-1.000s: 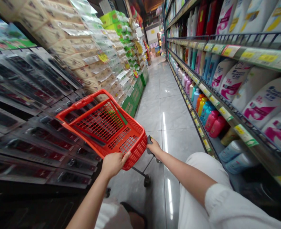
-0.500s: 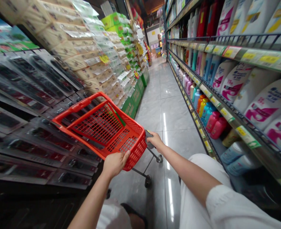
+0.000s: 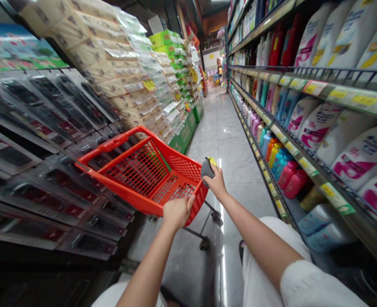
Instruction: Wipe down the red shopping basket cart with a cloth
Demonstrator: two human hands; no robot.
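A red plastic shopping cart with a slotted basket stands at the aisle's left side, its handle pointing away to the left. My left hand is closed over the near rim of the basket. In my right hand is a soft grey cloth with a yellow part, pinched between thumb and fingers beside the basket's right end. Part of the yellow side is hidden by the cloth's fold. Whether the cloth touches the rim, I cannot tell. Beneath the basket, dark casters rest on the floor.
Shelves of shampoo bottles run along the right, with price tags on their edges. Packaged goods hang from a rack close on the left, past it stacked tissue packs. Grey floor tiles stretch ahead.
My right hand has lifted the cloth slightly, and more of its grey and yellow sides shows. My left hand and the cart sit further right in view.
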